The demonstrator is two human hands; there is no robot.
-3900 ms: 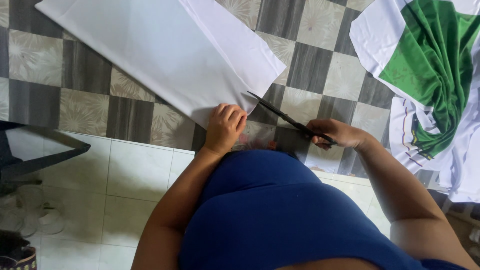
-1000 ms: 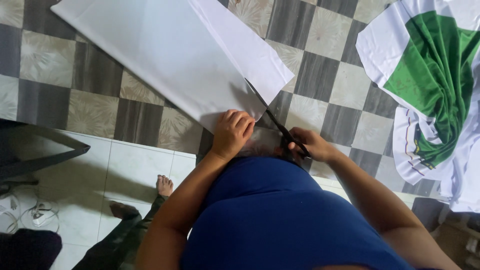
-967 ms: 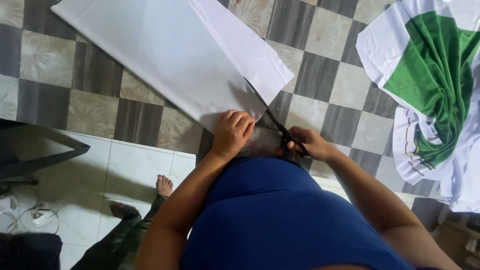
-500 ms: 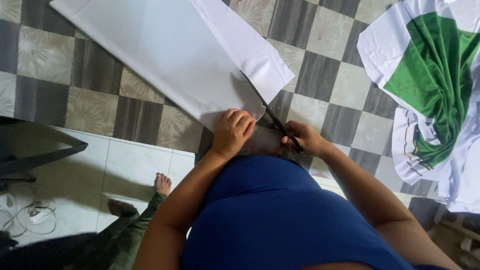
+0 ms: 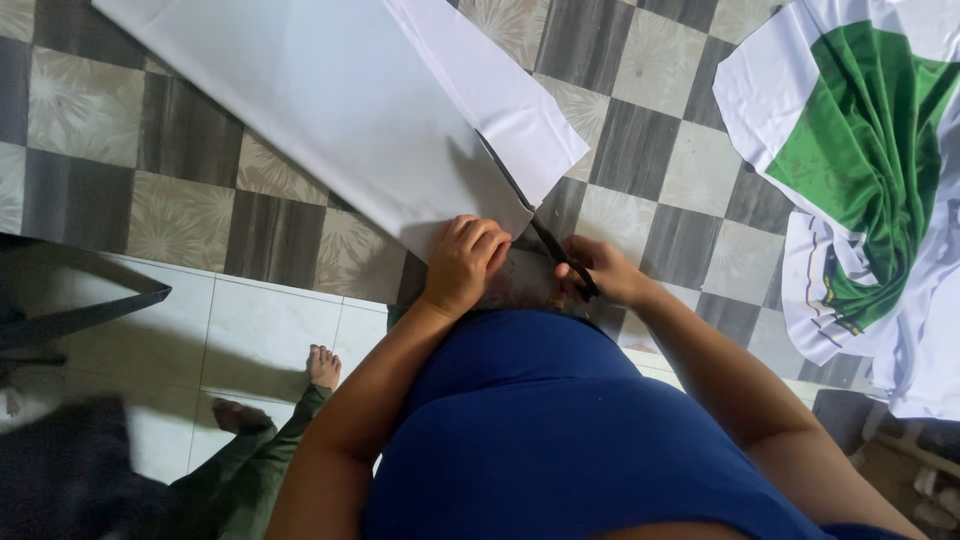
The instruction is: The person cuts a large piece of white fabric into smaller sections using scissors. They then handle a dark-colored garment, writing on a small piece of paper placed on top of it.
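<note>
While the white cloth (image 5: 330,120) lies spread flat over the chequered floor (image 5: 640,160), it is the biggest thing in play and the likeliest to go wrong; nothing pins it but one hand at its near edge, so a tug could judge to slide or wrinkle it and pull the cut off its line; a narrower strip (image 5: 500,95) already folds over beside the slit, and it could flop back under the blades and get nicked; the green and white fabric (image 5: 870,170) sits well apart to the right, no risk from it; a second person's bare foot (image 5: 322,365) and dark green trouser leg rest on the pale tiles near the cloth edge, close enough that a step could drag the sheet; the left hand (image 5: 465,262) presses down on the cloth edge, fingers curled and clenched over it, just beside the blades, so a careless snip could catch a fingertip; the right hand (image 5: 600,272) grips the black scissors (image 5: 545,235), fingers closed through the handles, blades running up into the slit; whether the blades are parted or shut I cannot tell.
</note>
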